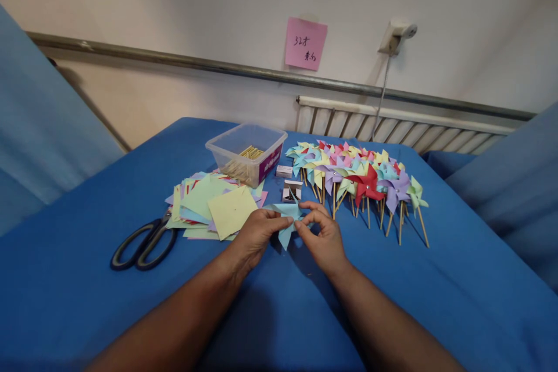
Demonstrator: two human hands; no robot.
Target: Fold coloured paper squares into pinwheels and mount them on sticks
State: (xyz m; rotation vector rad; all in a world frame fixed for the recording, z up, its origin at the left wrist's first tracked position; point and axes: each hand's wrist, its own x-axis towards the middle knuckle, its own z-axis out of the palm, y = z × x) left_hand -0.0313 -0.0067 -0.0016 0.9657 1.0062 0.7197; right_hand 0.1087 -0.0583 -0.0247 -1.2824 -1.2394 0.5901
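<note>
At the far left on the blue cloth [65,279] lie black-handled scissors [143,244], untouched; just beside them, partly over the blade end, spreads a loose heap of cut paper squares [209,203] in yellow, green, pink and lilac, so plenty of blanks remain unfolded; behind the heap stands a clear plastic tub [246,154] holding wooden sticks, a fair stock still unused. In the middle, the left hand [255,235] pinches one side of a light-blue paper pinwheel head [285,218], fingers closed on a folded point; the right hand [325,238] grips the opposite side, thumb and forefinger closed at its centre; the piece is held just above the cloth, folded but with no stick on it yet. Just behind it sit two small boxes [291,186]; what they hold is too small to tell. To the right lies a dense row of finished pinwheels [361,177] on sticks, many colours, well over a dozen done.
</note>
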